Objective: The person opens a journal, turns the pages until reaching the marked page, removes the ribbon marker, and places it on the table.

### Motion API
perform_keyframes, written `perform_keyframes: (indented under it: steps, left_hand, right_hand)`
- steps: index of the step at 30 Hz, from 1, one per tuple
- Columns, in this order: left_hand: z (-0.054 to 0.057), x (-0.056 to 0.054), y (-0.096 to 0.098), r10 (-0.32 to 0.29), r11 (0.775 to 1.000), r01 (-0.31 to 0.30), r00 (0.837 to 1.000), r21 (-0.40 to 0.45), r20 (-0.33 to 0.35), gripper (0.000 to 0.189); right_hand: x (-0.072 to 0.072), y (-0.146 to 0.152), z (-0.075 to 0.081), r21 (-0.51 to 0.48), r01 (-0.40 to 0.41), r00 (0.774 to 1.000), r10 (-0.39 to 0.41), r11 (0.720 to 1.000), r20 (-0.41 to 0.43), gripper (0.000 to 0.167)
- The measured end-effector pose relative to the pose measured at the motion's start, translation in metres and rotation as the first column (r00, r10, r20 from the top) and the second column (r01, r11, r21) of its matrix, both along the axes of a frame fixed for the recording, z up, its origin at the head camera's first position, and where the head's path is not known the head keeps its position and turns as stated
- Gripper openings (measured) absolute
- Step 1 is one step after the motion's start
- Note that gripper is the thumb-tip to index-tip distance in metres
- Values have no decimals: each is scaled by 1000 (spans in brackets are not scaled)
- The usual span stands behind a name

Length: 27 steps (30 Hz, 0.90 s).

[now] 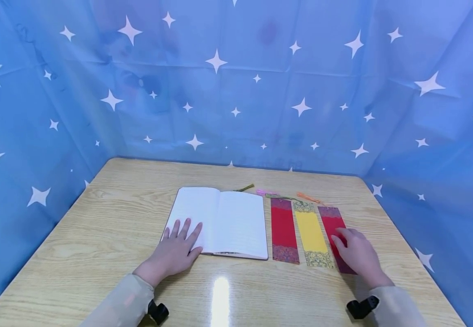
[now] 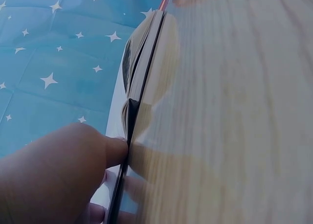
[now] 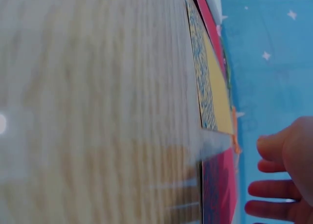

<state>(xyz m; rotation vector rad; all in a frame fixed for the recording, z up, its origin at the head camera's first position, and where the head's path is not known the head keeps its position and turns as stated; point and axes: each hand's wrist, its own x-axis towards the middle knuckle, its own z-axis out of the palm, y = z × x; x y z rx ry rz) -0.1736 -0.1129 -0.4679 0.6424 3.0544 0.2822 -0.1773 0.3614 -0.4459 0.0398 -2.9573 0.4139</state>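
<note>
An open notebook (image 1: 240, 222) with pale pages lies at the middle of the table. My left hand (image 1: 175, 252) rests on its left page with the fingers spread, the thumb by the lower edge. A dark patterned strip (image 2: 126, 62) shows between the notebook's pages in the left wrist view. To the right lie a red bookmark (image 1: 283, 227), a yellow bookmark (image 1: 312, 231) and another red bookmark (image 1: 331, 221), all with patterned ends. Over that last one hovers my right hand (image 1: 359, 254), fingers loosely bent and holding nothing; the right wrist view shows the fingers (image 3: 274, 190) apart from it.
Tassels in olive (image 1: 245, 187), pink (image 1: 264, 192) and orange (image 1: 307, 197) lie beyond the notebook and bookmarks. A blue star-printed curtain (image 1: 236, 91) encloses the wooden table (image 1: 110, 218) at the back and sides.
</note>
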Motion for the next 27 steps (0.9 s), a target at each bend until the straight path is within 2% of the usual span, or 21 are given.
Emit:
perform_keyframes:
  steps: [8,18,27]
  left_hand:
    - [-1,0,0,-1,1000,1,1000,-3,-10,60]
    - [0,0,0,-2,1000,2,1000,-2,-14,60]
    - [-2,0,0,-4,1000,4,1000,4,-16,60]
  right_hand:
    - [-3,-17,4,13,-63,997,64,998,-48,45]
    - [-8,-39,0,-4,-104,993,104,995,-50,44]
    - [-7,-60,4,-58,-145,989,144,988,-25,45]
